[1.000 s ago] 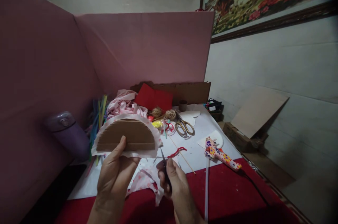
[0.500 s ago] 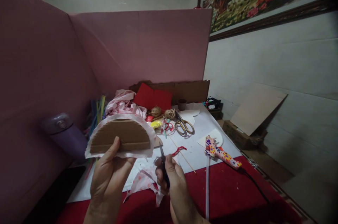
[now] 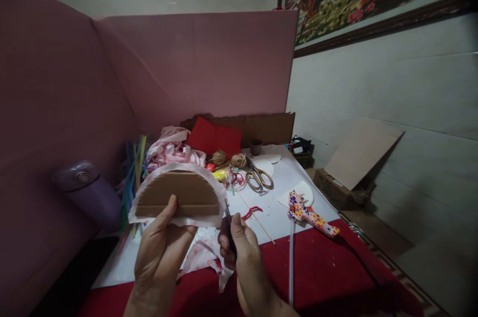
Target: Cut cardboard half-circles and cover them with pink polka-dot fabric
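My left hand (image 3: pixel 164 242) grips a half-round piece of brown cardboard (image 3: pixel 179 190) by its straight lower edge, thumb on the front. Pale fabric with faint pink marks (image 3: pixel 155 176) shows as a border all around the cardboard. In my right hand (image 3: pixel 244 252) is a pair of dark-handled scissors (image 3: pixel 227 217), blades pointing up beside the fabric's right corner. Whether the blades touch the fabric I cannot tell. Beneath both hands lies a cut scrap of the pink-patterned fabric (image 3: pixel 203 257).
A flowered glue gun (image 3: pixel 311 217) with a long clear stick lies at right. Gold-handled scissors (image 3: pixel 259 180), twine balls (image 3: pixel 238 160), red sheets (image 3: pixel 214 136) and bunched pink cloth (image 3: pixel 168 146) sit farther back. A purple bottle (image 3: pixel 87 195) stands at left, a thin wooden stick (image 3: pixel 263 227) mid-table.
The cardboard piece in my left hand has shifted right, closer to the scissors. My right hand has moved slightly left and up with the scissors.
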Available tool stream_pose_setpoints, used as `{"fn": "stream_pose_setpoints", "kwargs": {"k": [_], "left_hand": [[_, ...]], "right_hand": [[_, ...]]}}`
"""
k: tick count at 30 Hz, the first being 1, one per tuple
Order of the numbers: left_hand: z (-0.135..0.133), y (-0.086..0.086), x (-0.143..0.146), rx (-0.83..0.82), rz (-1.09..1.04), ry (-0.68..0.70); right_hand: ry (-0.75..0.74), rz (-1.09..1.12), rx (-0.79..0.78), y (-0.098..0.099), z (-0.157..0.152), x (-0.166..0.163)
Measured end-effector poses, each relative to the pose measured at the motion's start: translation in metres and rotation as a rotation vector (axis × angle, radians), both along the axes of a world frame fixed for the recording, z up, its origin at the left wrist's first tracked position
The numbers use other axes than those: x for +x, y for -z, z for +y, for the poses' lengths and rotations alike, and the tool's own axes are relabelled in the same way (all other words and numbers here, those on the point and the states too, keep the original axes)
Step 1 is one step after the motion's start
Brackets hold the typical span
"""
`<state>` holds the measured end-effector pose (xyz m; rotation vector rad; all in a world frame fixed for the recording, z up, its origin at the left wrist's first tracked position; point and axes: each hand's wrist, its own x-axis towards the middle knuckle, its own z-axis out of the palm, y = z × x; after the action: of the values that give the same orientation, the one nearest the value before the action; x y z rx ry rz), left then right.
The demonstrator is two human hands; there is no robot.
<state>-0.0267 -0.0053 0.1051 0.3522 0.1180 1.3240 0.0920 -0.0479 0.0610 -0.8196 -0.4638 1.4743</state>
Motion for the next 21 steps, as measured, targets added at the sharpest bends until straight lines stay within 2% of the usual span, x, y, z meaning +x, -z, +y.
{"fn": "stream_pose_setpoints", "kwargs": {"k": [5,11,15,21], "left_hand": [[0.0,0.003,-0.001,-0.043,0.028,-0.004],[-0.005,-0.003,0.004,-0.179,0.121,-0.21],[-0.006,-0.006,0.009,-0.144,0.103,-0.215],[-0.005,0.001,0.006,-0.123,0.093,-0.182]], "right_hand": [[-0.011,0.016,0.04,0.0,0.001,0.0],[-0.014,0.012,0.055,-0.002,0.002,-0.001],[-0.018,0.032,0.037,-0.002,-0.001,-0.002],[-0.042,0.106,0.017,0.0,-0.002,-0.001]]}}
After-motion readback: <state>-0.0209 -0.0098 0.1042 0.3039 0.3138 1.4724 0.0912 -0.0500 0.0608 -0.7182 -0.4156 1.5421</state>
